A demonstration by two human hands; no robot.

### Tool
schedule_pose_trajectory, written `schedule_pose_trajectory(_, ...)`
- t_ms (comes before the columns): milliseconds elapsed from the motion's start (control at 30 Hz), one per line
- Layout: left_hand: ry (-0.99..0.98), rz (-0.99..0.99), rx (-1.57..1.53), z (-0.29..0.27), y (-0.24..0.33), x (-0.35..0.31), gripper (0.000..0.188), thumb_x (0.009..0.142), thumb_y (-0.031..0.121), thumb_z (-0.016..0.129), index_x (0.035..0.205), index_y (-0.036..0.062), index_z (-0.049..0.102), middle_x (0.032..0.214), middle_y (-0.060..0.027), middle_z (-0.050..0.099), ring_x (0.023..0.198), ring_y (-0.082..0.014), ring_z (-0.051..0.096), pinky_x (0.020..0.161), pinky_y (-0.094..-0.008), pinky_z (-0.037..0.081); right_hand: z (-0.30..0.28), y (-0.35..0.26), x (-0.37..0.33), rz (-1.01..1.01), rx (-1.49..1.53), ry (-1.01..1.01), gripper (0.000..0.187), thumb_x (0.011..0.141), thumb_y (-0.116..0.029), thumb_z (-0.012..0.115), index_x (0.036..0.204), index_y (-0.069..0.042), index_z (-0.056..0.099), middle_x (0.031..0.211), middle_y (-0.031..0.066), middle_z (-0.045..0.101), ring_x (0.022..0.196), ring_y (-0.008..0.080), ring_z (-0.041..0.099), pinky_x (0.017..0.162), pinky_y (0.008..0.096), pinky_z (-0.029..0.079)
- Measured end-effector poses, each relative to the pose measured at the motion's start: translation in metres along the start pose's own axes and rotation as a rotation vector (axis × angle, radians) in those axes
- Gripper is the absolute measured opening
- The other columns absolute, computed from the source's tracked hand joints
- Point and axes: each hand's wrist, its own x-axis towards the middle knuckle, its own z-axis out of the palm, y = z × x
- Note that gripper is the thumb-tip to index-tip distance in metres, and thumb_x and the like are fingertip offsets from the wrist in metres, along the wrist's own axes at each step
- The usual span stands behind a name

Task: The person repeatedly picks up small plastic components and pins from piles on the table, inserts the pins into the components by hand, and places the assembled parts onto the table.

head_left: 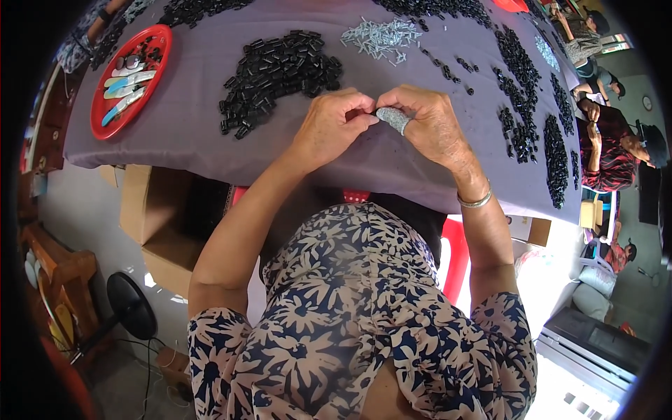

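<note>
My left hand (334, 127) and my right hand (428, 127) meet over the near edge of the cloth-covered table, fingertips almost touching. Each is closed in a pinch between thumb and fingers. A tiny dark piece (379, 113) shows between the fingertips, mostly hidden, so its kind is unclear. A grey speckled cover (393, 120) wraps my right thumb. Just beyond my left hand lies a heap of short black cylindrical parts (276, 77). Farther back is a pile of small silvery pins or screws (385, 38).
A red tray (166, 52) at the left holds blue-and-white handled tools (126, 91). More black parts (521, 63) spread along the right of the purple-grey tablecloth (420, 175). An open cardboard box (136, 203) is under the table. Other people sit at the far right, one in a red-and-black shirt (612, 143).
</note>
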Motion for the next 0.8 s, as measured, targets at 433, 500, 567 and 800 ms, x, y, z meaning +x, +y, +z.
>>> schedule_pose_trajectory(433, -0.032, -0.115, -0.081, -0.002, -0.001, 0.004, 0.010, 0.087, 0.006, 0.067, 0.094, -0.0012, 0.064, 0.079, -0.0002, 0.060, 0.070, -0.0061, 0.055, 0.065, -0.0226, 0.046, 0.006, 0.004, 0.009, -0.181, -0.098, 0.036, 0.015, 0.080, -0.001, 0.070, 0.095, -0.004, 0.069, 0.080, 0.0098, 0.068, 0.066, 0.0171, 0.062, 0.062, 0.0298, 0.049)
schedule_pose_trajectory(500, -0.041, -0.136, -0.105, -0.004, 0.000, 0.005, 0.011, 0.087, 0.006, 0.068, 0.094, -0.0016, 0.064, 0.079, -0.0005, 0.061, 0.070, -0.0062, 0.055, 0.066, -0.0223, 0.046, 0.002, -0.001, 0.011, -0.104, -0.067, -0.014, 0.015, 0.081, 0.001, 0.067, 0.095, -0.003, 0.069, 0.080, 0.0088, 0.068, 0.068, 0.0159, 0.063, 0.061, 0.0297, 0.049)
schedule_pose_trajectory(567, -0.059, -0.146, -0.131, -0.005, 0.000, 0.006, 0.011, 0.086, 0.006, 0.068, 0.093, -0.0020, 0.064, 0.079, -0.0007, 0.062, 0.071, -0.0063, 0.056, 0.066, -0.0221, 0.047, 0.000, 0.002, 0.011, -0.023, -0.043, -0.052, 0.014, 0.082, 0.003, 0.065, 0.095, -0.002, 0.069, 0.081, 0.0077, 0.068, 0.069, 0.0147, 0.063, 0.061, 0.0295, 0.048)
schedule_pose_trajectory(800, -0.035, 0.157, 0.232, 0.005, -0.001, -0.001, 0.016, 0.076, 0.000, 0.071, 0.092, 0.0007, 0.068, 0.074, -0.0067, 0.053, 0.065, -0.0162, 0.053, 0.062, -0.0296, 0.043, -0.005, 0.020, 0.013, 0.513, 0.548, -0.280, 0.010, 0.079, -0.001, 0.066, 0.089, -0.002, 0.067, 0.082, 0.0049, 0.065, 0.067, 0.0090, 0.059, 0.053, 0.0215, 0.050)
